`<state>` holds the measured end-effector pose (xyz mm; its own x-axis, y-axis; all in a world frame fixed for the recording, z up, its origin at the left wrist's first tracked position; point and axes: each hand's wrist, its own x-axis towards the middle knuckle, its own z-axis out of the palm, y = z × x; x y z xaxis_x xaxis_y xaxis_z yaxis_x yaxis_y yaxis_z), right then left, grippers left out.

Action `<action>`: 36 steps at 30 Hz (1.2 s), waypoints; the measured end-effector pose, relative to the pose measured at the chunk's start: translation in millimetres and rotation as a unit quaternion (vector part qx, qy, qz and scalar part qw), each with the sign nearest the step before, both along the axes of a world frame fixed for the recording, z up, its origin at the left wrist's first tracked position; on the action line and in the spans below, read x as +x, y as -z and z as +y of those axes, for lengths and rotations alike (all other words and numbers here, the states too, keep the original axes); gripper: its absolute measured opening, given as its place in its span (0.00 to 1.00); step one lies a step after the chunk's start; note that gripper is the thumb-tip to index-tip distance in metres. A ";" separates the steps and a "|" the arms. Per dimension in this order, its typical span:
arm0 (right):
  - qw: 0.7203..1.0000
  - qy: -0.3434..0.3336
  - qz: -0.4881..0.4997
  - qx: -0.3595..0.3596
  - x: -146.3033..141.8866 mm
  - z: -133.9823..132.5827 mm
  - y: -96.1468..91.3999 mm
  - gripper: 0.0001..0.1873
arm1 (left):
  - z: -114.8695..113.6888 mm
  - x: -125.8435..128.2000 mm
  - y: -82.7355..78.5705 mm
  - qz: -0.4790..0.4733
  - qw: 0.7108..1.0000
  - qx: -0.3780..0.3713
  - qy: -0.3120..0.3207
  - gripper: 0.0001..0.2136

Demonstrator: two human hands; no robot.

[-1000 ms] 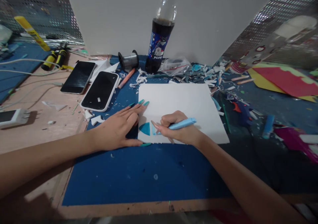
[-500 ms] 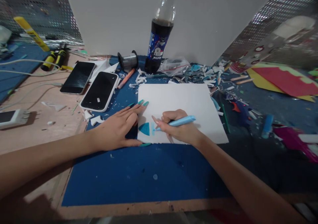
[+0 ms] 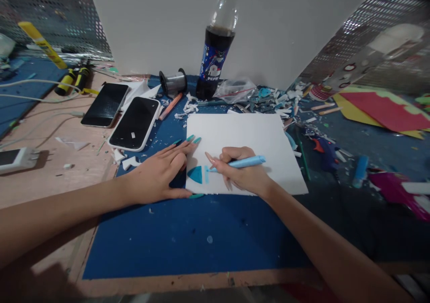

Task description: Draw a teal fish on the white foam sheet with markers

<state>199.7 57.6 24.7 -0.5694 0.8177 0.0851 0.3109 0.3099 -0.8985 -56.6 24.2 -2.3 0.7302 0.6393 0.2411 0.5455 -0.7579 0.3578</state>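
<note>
So, centre of the action: a white sheet (image 3: 248,135) lying flat on the blue mat (image 3: 174,240), mostly blank, with all its visible colour down by the near left corner. A solid teal patch (image 3: 195,175) sits there, rounding to a point at the left and straight-sided on the right, and just beside it runs a short pale blue strip (image 3: 206,179), thinner and fainter, a narrow white gap between them. And the tip of the light blue marker (image 3: 250,161) is right at that strip, so the step in hand looks like laying down the pale colour! The right hand (image 3: 242,166) has the marker gripped like a pen, fingers closed round the barrel, while the left hand (image 3: 169,164) is open, palm down, fingertips and thumb at the sheet's left edge, seemingly bracing it. What the next move calls for, I'd judge, is a light, short stroke and a firm left hand, keeping the tip clear of the teal. Further out, a white-framed phone (image 3: 134,123) lies to the left, a cola bottle (image 3: 215,63) stands beyond the far edge, and pale scraps (image 3: 282,101) litter the surface (image 3: 72,195) beside it.
</note>
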 end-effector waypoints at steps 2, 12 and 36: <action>1.000 0.024 0.009 0.001 -0.6 -0.8 0.3 0.24 | 0.0 0.1 -0.2 0.006 1.000 -0.001 -0.003 0.21; 1.000 0.005 0.014 0.011 -0.9 0.8 1.4 0.25 | 0.0 0.0 0.4 0.019 1.000 -0.001 -0.003 0.22; 0.999 -0.042 -0.008 0.006 1.1 2.2 2.3 0.25 | 0.4 0.0 -0.4 0.011 1.000 -0.014 -0.006 0.22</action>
